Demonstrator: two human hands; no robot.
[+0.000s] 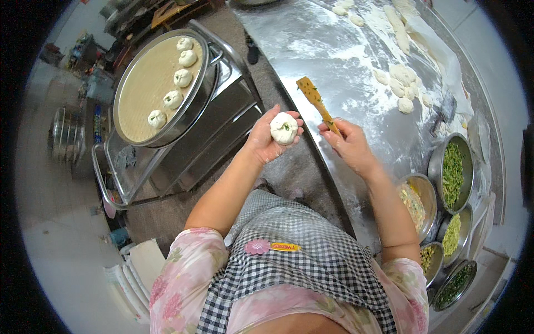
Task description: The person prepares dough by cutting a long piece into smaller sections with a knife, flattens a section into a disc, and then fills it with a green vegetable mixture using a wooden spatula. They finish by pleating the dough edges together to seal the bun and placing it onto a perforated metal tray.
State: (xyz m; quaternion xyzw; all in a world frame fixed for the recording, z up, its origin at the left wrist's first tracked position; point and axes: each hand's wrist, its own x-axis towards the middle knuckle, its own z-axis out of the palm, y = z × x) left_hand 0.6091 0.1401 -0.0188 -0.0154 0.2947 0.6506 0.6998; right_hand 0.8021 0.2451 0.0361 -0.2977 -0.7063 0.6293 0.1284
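A round pleated stuffed bun rests in my left hand, palm up with the fingers curled along its far side. Green filling shows at the bun's gathered top. My right hand grips a flat wooden spatula by its handle, over the near edge of the floured metal table. Bits of green filling stick to the blade. To the left, several more pleated buns sit in a curved row on the lined base of a round steamer tray.
The steamer stands on a metal cart, with a gap of floor between cart and table. Dough pieces and a dough roll lie on the table's far side. Bowls of chopped greens and other fillings crowd the right.
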